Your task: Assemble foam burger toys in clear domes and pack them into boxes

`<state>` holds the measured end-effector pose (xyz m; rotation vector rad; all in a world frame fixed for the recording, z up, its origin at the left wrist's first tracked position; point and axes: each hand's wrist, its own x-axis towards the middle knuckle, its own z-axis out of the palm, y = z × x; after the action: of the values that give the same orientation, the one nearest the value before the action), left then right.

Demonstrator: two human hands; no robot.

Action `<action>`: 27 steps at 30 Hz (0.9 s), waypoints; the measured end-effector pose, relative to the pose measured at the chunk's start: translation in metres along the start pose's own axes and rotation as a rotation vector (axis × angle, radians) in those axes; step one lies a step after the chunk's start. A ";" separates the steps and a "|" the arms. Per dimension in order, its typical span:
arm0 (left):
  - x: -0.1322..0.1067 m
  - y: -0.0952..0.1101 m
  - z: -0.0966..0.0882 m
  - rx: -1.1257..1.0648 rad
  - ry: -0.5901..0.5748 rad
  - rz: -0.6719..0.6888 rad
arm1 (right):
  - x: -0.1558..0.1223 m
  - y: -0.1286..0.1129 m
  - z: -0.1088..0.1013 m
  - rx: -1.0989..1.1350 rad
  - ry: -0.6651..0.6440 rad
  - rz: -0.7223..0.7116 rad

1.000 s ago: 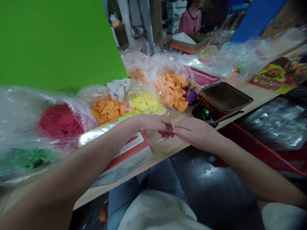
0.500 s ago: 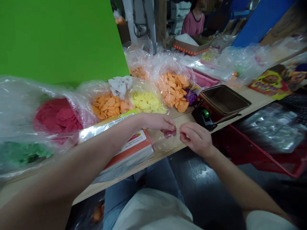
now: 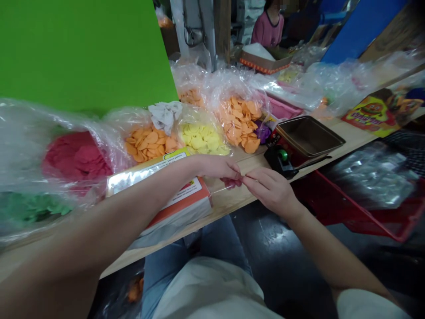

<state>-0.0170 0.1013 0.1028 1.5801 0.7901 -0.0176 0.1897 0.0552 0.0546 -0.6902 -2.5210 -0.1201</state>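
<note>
The left hand [image 3: 219, 168] and the right hand [image 3: 275, 189] meet near the centre of the frame, above the front edge of a wooden desk [image 3: 234, 204]. On each hand the thumb and fingers are drawn into a pinch, and the tips of the two hands are together. Anything between them is too small to tell.

The nearest thing to the left hand is an orange-sided box [image 3: 182, 210], lying on the desk left of centre, partly under the left forearm. A white label [image 3: 190, 189] with small print shows on its top. To the right of the right hand, near the desk's edge, stands a black tape dispenser [image 3: 278, 164] with a green centre, just beside an open rectangular tin [image 3: 308, 136].

Behind the box, clear bags hold flat orange pieces [image 3: 149, 145] and yellow pieces [image 3: 203, 138], with a crumpled white bundle [image 3: 164, 116] above them. A larger bag of orange pieces [image 3: 241, 124] sits at upper centre, a purple item [image 3: 264, 133] beside it. Dark pink pieces [image 3: 77, 157] and green pieces [image 3: 35, 207] fill the bagged plastic at the left. A yellow printed box [image 3: 372, 116] stands at the right; below it, a red crate [image 3: 358, 217] carries clear plastic packs [image 3: 373, 177].

A green panel [image 3: 79, 53] covers the upper left, and a person in a pink top [image 3: 267, 30] appears at the top.
</note>
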 end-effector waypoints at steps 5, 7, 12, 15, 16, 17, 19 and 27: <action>0.001 0.001 0.002 -0.004 0.003 -0.021 | 0.005 0.001 -0.005 0.080 -0.043 -0.019; 0.001 0.003 0.004 0.001 -0.005 -0.017 | 0.003 0.000 -0.002 0.132 -0.011 0.007; -0.002 0.005 0.005 0.001 -0.030 0.036 | -0.008 -0.007 0.019 0.164 0.214 0.220; -0.002 0.001 0.004 0.007 -0.044 0.101 | -0.009 -0.018 0.034 0.135 0.396 0.419; -0.002 0.000 0.004 0.011 -0.044 0.117 | -0.008 -0.022 0.039 0.147 0.450 0.473; -0.002 -0.001 0.003 0.014 -0.042 0.126 | -0.007 -0.027 0.042 0.179 0.500 0.520; -0.002 -0.002 0.003 0.015 -0.029 0.113 | -0.004 -0.033 0.046 0.320 0.593 0.632; 0.000 0.003 0.007 0.248 0.019 0.025 | -0.003 -0.034 0.024 1.057 0.335 1.081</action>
<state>-0.0122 0.0952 0.1035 1.8270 0.8061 -0.0858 0.1636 0.0301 0.0342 -1.2396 -1.2814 1.2273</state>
